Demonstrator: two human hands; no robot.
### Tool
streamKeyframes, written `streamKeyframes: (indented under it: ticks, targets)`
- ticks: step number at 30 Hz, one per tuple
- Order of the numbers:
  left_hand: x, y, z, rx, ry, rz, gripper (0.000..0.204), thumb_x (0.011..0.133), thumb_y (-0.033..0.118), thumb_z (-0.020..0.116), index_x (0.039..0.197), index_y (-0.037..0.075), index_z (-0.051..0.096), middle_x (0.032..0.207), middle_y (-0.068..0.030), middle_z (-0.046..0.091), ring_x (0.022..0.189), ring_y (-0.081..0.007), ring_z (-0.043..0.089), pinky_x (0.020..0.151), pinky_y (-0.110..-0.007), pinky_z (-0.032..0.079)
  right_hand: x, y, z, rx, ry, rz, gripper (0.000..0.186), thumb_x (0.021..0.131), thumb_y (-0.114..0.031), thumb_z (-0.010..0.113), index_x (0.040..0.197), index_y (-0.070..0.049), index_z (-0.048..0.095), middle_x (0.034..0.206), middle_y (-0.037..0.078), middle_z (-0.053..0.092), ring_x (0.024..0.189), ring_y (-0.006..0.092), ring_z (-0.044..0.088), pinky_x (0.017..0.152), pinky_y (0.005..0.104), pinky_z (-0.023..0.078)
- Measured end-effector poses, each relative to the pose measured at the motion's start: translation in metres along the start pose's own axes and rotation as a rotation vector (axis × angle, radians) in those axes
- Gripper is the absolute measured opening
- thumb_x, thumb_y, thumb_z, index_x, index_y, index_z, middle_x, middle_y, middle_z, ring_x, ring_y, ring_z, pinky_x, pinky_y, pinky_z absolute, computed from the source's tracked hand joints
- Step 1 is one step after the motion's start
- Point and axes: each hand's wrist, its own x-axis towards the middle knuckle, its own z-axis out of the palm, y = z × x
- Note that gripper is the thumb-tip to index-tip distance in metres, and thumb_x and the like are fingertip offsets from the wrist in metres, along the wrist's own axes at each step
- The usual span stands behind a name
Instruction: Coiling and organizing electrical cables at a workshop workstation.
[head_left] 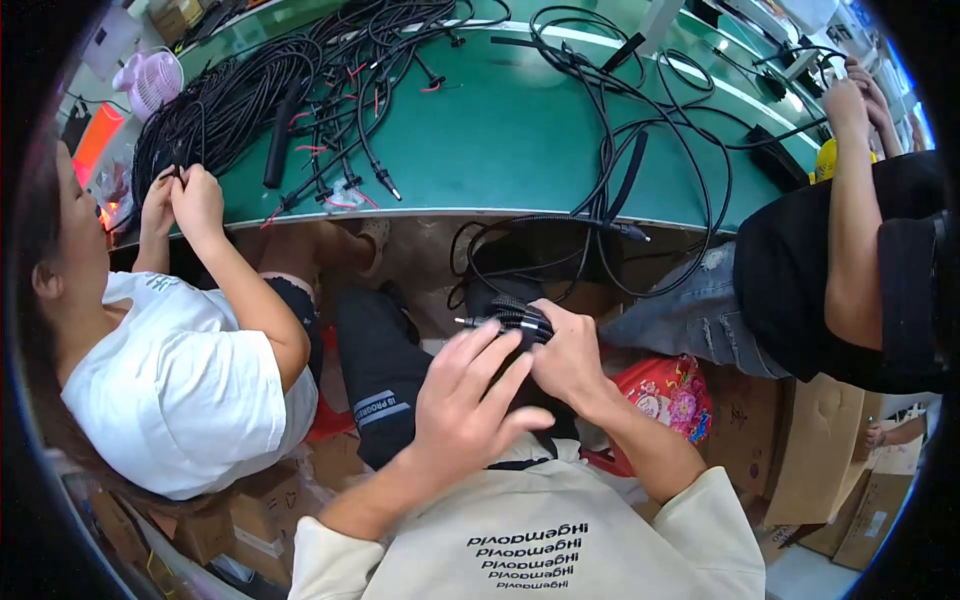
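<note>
Over my lap, my right hand (568, 352) is closed around a black cable plug (512, 313) with a ribbed sleeve. A thin metal tip sticks out to the left of it. My left hand (468, 392) is held just above and in front of the plug, fingers spread and slightly smeared by motion. Its fingertips hide part of the plug, and I cannot tell whether they touch it. Beyond my hands, a loop of black cable (722, 220) hangs over the table edge, with another metal-tipped plug (625, 231) at that edge.
The green table (480, 130) carries a big heap of black cables (245, 95) at left, some with red wire ends. A co-worker in a white shirt (185, 370) sits at left, another in dark clothes (835, 270) at right. Cardboard boxes (815, 455) stand behind.
</note>
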Motion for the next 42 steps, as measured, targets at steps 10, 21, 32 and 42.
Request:
streamKeyframes:
  ticks: [10, 21, 32, 42]
  targets:
    - [-0.005, -0.001, 0.016, -1.045, -0.053, -1.039, 0.031, 0.098, 0.028, 0.050, 0.090, 0.000, 0.061, 0.065, -0.0006, 0.056, 0.054, -0.0052, 0.050, 0.047, -0.019, 0.038, 0.003, -0.001, -0.005, -0.274, 0.196, -0.404, 0.031, 0.059, -0.004, 0.064, 0.089, -0.002, 0.061, 0.072, 0.015, 0.064, 0.062, 0.0332, 0.064, 0.055, 0.0417, 0.050]
    - [-0.014, 0.014, 0.027, -0.925, -0.049, -0.850, 0.037, 0.097, 0.025, 0.048, 0.076, -0.002, 0.063, 0.053, -0.0025, 0.055, 0.046, -0.0067, 0.049, 0.045, -0.023, 0.040, 0.002, -0.024, -0.004, 0.091, 0.030, -0.045, 0.029, 0.065, 0.002, 0.061, 0.094, 0.000, 0.066, 0.072, 0.015, 0.066, 0.063, 0.0181, 0.064, 0.059, 0.0327, 0.049]
    - [-0.031, -0.030, 0.030, -1.155, -0.239, -0.905, 0.045, 0.098, 0.035, 0.046, 0.073, 0.001, 0.061, 0.055, -0.0031, 0.054, 0.045, -0.0092, 0.049, 0.043, -0.023, 0.036, 0.009, -0.015, -0.028, 0.850, -0.683, 0.374, 0.027, 0.069, -0.002, 0.069, 0.094, -0.001, 0.058, 0.083, 0.003, 0.061, 0.071, 0.0082, 0.055, 0.067, 0.0235, 0.044]
    - [-0.016, -0.052, -0.024, -1.020, 0.027, -0.826, 0.017, 0.094, 0.015, 0.056, 0.096, 0.001, 0.066, 0.068, -0.0018, 0.062, 0.052, -0.0052, 0.054, 0.047, -0.020, 0.043, -0.004, -0.031, -0.050, 1.256, -0.579, 0.396, 0.008, 0.087, -0.007, 0.057, 0.092, -0.002, 0.053, 0.056, -0.006, 0.040, 0.041, 0.0027, 0.032, 0.045, 0.0220, 0.031]
